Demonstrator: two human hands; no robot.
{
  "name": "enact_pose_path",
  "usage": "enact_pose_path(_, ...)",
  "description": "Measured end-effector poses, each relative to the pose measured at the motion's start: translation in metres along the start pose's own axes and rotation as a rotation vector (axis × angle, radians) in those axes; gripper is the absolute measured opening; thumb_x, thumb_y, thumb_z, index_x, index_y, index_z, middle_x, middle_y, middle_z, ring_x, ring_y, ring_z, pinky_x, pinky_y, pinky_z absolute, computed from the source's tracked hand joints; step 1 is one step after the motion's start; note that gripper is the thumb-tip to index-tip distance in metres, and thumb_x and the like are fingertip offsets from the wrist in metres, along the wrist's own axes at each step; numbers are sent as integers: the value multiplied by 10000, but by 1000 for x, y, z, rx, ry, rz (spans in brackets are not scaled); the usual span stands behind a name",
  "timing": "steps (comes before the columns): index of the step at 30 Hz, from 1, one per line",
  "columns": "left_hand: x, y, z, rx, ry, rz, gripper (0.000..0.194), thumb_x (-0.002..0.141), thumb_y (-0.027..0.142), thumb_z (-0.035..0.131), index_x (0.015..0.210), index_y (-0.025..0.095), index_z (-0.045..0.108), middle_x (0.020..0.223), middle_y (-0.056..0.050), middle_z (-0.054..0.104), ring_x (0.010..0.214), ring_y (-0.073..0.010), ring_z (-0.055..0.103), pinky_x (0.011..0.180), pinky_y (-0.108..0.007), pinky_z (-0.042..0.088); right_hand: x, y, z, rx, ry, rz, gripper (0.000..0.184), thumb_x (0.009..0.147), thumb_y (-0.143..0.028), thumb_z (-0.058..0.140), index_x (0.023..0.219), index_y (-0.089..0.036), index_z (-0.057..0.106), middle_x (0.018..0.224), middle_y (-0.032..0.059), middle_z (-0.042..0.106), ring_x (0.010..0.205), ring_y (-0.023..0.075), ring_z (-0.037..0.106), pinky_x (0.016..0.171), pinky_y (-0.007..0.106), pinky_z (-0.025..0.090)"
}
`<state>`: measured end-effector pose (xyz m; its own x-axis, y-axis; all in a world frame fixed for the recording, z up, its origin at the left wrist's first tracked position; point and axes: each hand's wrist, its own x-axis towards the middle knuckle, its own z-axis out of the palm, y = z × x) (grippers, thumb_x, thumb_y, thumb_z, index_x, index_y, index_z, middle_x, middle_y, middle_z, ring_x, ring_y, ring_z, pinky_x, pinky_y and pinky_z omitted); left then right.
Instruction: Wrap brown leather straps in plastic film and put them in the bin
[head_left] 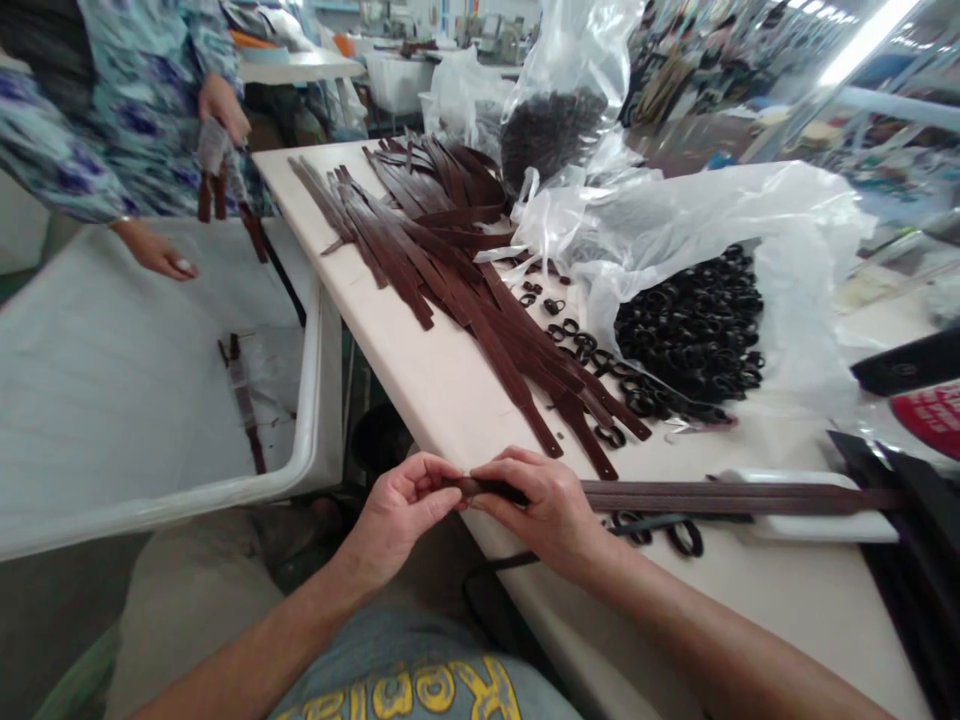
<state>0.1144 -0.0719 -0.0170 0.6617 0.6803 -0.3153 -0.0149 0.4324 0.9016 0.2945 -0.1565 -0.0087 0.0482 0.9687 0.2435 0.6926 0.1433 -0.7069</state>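
At lower centre, left hand (409, 507) and right hand (546, 502) hold a brown strap (675, 497) in a pinching grip (seemingly unfinished); loose straps (459, 285), apparently awaiting handling, fan across the counter (448, 392), upper centre.

Cluttered workroom (712, 100), blurred at right
A lit tube (866, 42) slants at upper right; a pale table (304, 69) stands beyond the white worktable (442, 385).

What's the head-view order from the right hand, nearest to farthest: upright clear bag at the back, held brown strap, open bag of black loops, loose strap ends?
From the right hand:
1. Held brown strap: in the grip, running off right.
2. Loose strap ends: just ahead, on the table.
3. Open bag of black loops: ahead, right.
4. Upright clear bag: farther back, ahead.
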Motion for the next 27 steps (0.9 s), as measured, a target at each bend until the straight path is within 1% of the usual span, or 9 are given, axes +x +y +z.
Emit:
enact_pose_path(6,0,-3,0,109,-25,53,143,766,244,726,881,172,682,786,-11,729,740,-121,672,712,-198,522,-3,-2,-2,-47,-9,-66,124,894,-286,643,884,-173,695,741,25,640,665,130,613,620,222,450)
enact_pose_path(9,2,-3,-3,225,-60,99,172,799,252,687,959,188,682,821,-18,745,750,-144,693,711,-222,546,-3,-4,-5,-82,-33,-76,134,913,-261,605,845,-176,683,718,18,615,647,125,595,607,218,425)
enact_pose_path(11,5,-2,-8,416,-89,211,223,812,235,672,1032,206,688,874,-27,759,782,-163,706,746,-246,557,-3,-4,-7,-112,-50,-81,148,922,-248,580,830,-177,672,721,18,608,648,125,589,603,220,411)
enact_pose_path(15,13,3,-16,839,-137,566,228,817,209,674,1039,239,718,907,-34,769,806,-183,718,779,-248,550,-2,-4,-9,-163,-65,-96,165,931,-234,546,814,-176,647,721,19,600,652,128,582,599,226,391)
enact_pose_path(17,16,6,-17,971,-175,668,198,844,218,649,1025,239,726,866,-45,768,766,-191,720,724,-244,550,-2,-4,-9,-170,-77,-91,163,933,-232,536,824,-179,645,728,22,607,665,131,587,607,228,393)
enact_pose_path(20,20,8,-17,1089,-227,758,186,870,210,608,997,225,743,803,-67,761,704,-207,711,665,-261,538,-2,-4,-9,-179,-72,-83,189,938,-253,524,809,-187,645,718,22,613,652,132,584,594,230,386)
enact_pose_path(23,24,13,-17,1089,-284,763,197,868,190,600,975,231,759,784,-75,757,685,-212,702,654,-267,522,-2,-2,-9,-189,-79,-64,196,930,-256,519,793,-189,643,709,18,616,632,128,578,577,228,373)
enact_pose_path(25,30,24,-19,1058,-374,671,184,861,204,616,963,243,764,783,-60,755,695,-199,698,654,-248,507,-1,0,-9,-182,-94,-37,169,915,-232,528,795,-187,639,722,14,621,637,124,582,581,222,371)
enact_pose_path(27,41,41,-20,1012,-458,534,155,834,252,663,951,247,764,749,-27,745,661,-175,681,620,-220,486,0,3,-8,-178,-111,-6,124,890,-193,542,810,-187,636,742,9,625,646,120,586,584,217,365)
